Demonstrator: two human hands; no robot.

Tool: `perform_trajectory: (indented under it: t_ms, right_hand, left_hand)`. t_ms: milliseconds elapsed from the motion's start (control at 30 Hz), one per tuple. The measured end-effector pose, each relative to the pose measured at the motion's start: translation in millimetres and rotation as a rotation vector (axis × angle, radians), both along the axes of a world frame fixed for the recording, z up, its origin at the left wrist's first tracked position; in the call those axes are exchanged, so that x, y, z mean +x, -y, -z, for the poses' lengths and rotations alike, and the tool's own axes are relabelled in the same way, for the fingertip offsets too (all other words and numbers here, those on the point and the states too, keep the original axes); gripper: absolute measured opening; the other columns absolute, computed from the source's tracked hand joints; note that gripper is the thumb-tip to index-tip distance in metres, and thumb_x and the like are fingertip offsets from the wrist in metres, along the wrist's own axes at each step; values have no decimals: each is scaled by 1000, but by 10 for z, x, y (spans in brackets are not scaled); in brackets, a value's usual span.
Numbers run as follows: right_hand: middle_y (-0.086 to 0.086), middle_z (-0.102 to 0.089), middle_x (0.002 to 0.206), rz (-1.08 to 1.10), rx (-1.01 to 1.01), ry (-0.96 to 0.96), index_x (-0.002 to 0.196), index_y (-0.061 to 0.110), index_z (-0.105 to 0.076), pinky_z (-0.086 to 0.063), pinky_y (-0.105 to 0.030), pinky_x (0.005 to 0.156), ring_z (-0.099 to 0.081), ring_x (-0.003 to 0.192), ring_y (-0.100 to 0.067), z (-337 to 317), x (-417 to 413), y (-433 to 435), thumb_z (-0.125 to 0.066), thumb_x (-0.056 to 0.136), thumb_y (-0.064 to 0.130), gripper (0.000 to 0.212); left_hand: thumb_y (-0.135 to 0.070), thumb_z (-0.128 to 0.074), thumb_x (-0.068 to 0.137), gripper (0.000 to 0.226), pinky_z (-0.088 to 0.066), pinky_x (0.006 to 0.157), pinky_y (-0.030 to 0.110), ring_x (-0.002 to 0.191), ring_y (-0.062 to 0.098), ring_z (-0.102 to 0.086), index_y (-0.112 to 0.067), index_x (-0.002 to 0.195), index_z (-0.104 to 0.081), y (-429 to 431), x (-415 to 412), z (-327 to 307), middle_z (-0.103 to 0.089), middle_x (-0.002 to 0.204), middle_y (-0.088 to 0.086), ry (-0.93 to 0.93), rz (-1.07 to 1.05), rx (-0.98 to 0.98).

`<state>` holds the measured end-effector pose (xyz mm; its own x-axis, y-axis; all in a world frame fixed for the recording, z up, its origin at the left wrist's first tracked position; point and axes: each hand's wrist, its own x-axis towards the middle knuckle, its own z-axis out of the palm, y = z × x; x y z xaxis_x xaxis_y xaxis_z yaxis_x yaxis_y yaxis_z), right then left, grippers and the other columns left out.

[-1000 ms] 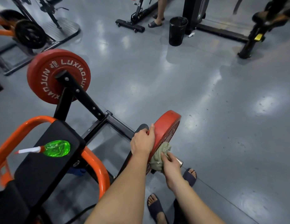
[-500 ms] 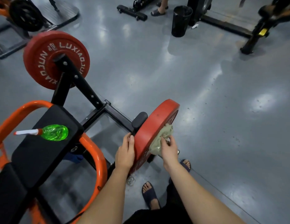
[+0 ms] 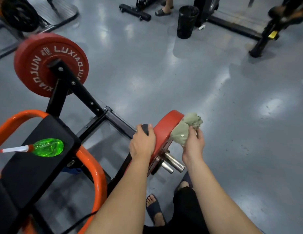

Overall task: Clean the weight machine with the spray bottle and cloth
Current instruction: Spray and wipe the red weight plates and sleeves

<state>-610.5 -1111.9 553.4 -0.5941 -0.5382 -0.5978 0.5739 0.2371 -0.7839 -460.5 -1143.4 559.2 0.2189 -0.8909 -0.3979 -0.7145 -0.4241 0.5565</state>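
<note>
The weight machine has a black frame, orange rails and a black pad. A red plate is mounted edge-on near me, above two steel pegs. My left hand rests on the plate's inner rim, its fingers over a black roller. My right hand grips a crumpled green cloth and presses it against the plate's upper outer edge. The green spray bottle lies on the black pad, its white nozzle pointing left.
A second red plate hangs on the far arm. A black bin and another person's sandalled foot are at the back. More gym frames stand at the far right. My own feet are below, on grey floor.
My right hand has carried the cloth from the plate's lower face up to its top edge. My left hand has slid up along the inner rim. The steel pegs now show.
</note>
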Motion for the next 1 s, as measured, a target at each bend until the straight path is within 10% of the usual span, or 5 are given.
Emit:
perform_trajectory:
  t_ms: [167,300,533,800,1000]
  right_hand:
    - [4,-59,135,-269,279,-300,145,18,-53,-45,-29,99,-57,121,-17,458,191,-86,-52,104,22,41]
    - [-10,-73,115,-476,484,65,129,19,-63,-60,-39,86,-71,99,-27,893,496,-458,-51,102,16,30]
    - [-9,-70,98,109,176,87,117,11,-63,-56,-28,61,-69,79,-22,508,86,272,-51,101,15,20]
    - [-12,-67,116,-352,443,77,128,12,-54,-56,-47,95,-66,103,-30,835,479,-183,-39,106,18,28]
    - [-7,-71,89,50,182,182,100,13,-64,-56,-32,60,-69,75,-23,351,168,125,-59,100,33,20]
  left_hand:
    - [-65,-31,98,54,-49,94,44,111,29,-63,-32,134,-53,38,9,-3,-70,120,1,-6,28,-48]
    - [-62,-36,99,48,-50,95,43,108,26,-64,-33,130,-59,59,16,-57,-71,110,-4,-26,22,-56]
    - [-66,-38,96,47,-53,88,41,95,22,-65,-36,124,-62,8,57,-28,-68,93,-9,-55,-12,-57]
    - [-74,-37,88,52,-55,81,39,84,20,-66,-32,91,-68,39,51,-6,-67,79,-9,-37,-6,-49]
    - [-69,-44,94,46,-46,74,32,77,13,-59,-30,89,-69,32,49,-68,-63,77,-11,-55,14,-47]
